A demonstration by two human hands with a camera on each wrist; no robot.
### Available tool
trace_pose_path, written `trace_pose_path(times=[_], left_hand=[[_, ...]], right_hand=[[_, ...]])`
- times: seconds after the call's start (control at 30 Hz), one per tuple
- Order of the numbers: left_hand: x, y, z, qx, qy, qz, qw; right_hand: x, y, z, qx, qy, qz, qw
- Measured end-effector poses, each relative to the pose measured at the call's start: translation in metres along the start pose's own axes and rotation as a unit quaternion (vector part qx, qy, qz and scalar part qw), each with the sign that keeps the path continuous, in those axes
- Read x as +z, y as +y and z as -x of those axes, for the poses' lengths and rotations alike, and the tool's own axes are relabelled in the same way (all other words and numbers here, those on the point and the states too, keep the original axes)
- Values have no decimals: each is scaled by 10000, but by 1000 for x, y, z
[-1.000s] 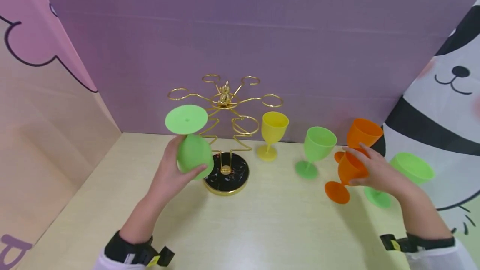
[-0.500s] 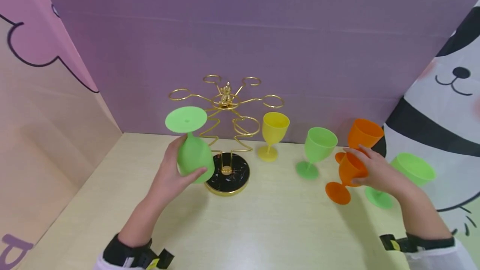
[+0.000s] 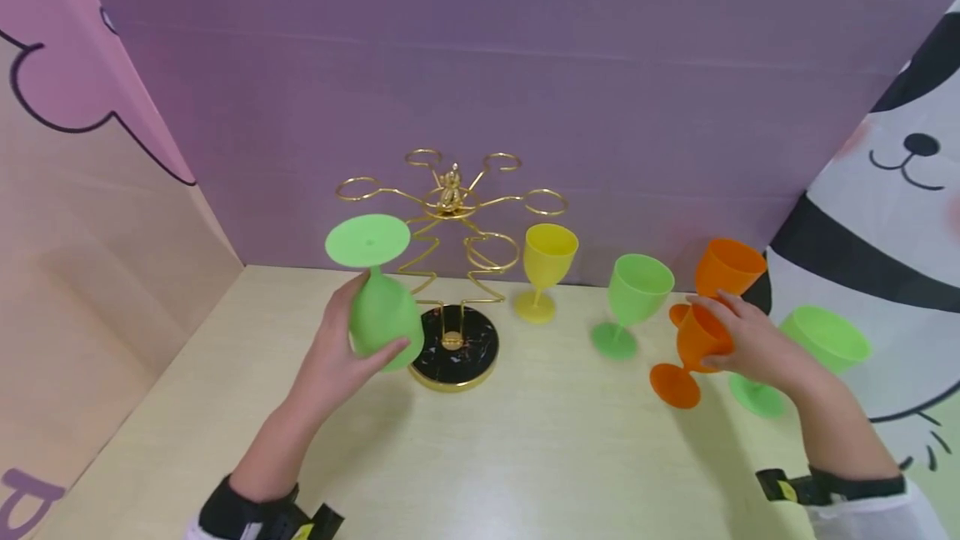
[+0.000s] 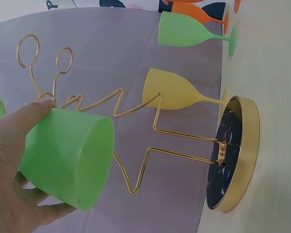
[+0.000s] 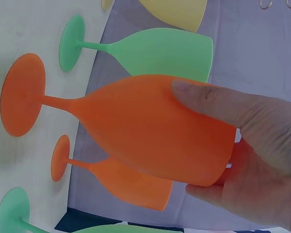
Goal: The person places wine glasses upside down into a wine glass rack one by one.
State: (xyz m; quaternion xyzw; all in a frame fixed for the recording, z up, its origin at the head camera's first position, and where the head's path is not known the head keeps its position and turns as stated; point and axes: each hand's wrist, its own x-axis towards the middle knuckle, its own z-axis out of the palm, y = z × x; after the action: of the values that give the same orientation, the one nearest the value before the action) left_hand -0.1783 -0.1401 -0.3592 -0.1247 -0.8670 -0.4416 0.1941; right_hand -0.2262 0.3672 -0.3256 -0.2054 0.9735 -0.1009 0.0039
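Note:
My left hand point(image 3: 337, 348) grips the bowl of a green goblet point(image 3: 386, 319) turned upside down, its round foot uppermost, in front of the gold wire rack point(image 3: 450, 198). In the left wrist view the thumb and fingers wrap round the green bowl point(image 4: 68, 155), mouth facing the table. Far to the right, my right hand point(image 3: 750, 340) holds an orange goblet point(image 3: 701, 340) by its bowl, thumb on the near side. This goblet point(image 5: 155, 128) stands upright, its foot close to the tabletop. Part of its rim is hidden behind the hand.
The rack has a black marbled base point(image 3: 455, 344) with a gold edge. Beside it stand a yellow goblet point(image 3: 550, 252) and a green goblet point(image 3: 637, 290). Another orange goblet point(image 3: 727, 265) is behind my right hand, and another green one point(image 3: 825, 336) to its right. A purple cloth point(image 3: 525, 90) hangs behind.
My left hand and the upturned green goblet have shifted slightly left and down. The right hand stays in place on the orange goblet.

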Motion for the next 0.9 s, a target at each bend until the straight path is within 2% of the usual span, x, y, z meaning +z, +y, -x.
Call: trace_pose_path(times=[0.23, 0.57, 0.9], left_hand=[[-1, -3, 3, 36, 0, -35, 10000], [-4, -4, 6, 127, 7, -93, 9999], [-13, -2, 7, 245, 134, 225, 9994]], right_hand=[[0, 0, -1, -144, 135, 96, 9998], [1, -1, -1, -90, 148, 172, 9997], [3, 2, 0, -137, 221, 138, 9996]])
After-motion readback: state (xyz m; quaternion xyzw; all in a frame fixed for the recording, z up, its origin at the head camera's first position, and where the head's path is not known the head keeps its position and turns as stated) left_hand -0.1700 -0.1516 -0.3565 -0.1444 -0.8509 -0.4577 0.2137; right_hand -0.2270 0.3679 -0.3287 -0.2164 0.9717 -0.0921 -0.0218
